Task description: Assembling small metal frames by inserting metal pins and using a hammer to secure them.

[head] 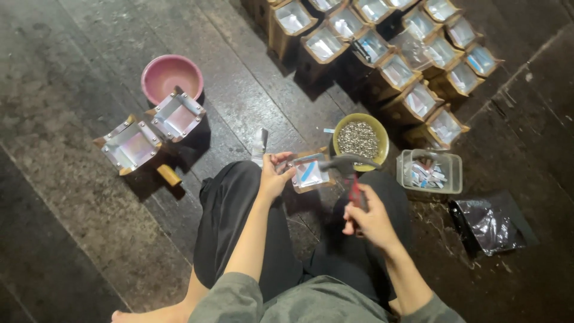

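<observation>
Nearest us, our own knees in dark trousers and grey-green sleeves; we sit on a dark plank floor point(72, 239).

Right hand point(371, 221): grip clamped on the red handle of a hammer point(351, 173); the dark hammer head lies just above the right edge of the small box; arm bent in from the near right.

Left hand point(274, 176): grip closed on the left edge of a small wooden box point(311, 173) with a shiny lining and a pale blue strip inside; the box sits between the knees, mouth up, slightly tilted; whether it rests on the floor we cannot tell.

Just beyond the box, touching or nearly so, a yellow-green bowl point(360, 139) full of small metal bits; right of it a clear plastic tub point(430, 172) holding paper slips; near right of that, a crumpled dark plastic bag point(487, 224).

Left, well apart from the hands: two finished boxes point(152, 131) with foil lining, side by side; a short wooden peg point(169, 174) just near them; behind them a pink bowl point(172, 76).

Far right: rows of lined boxes point(406, 60), packed close, mouths up.
</observation>
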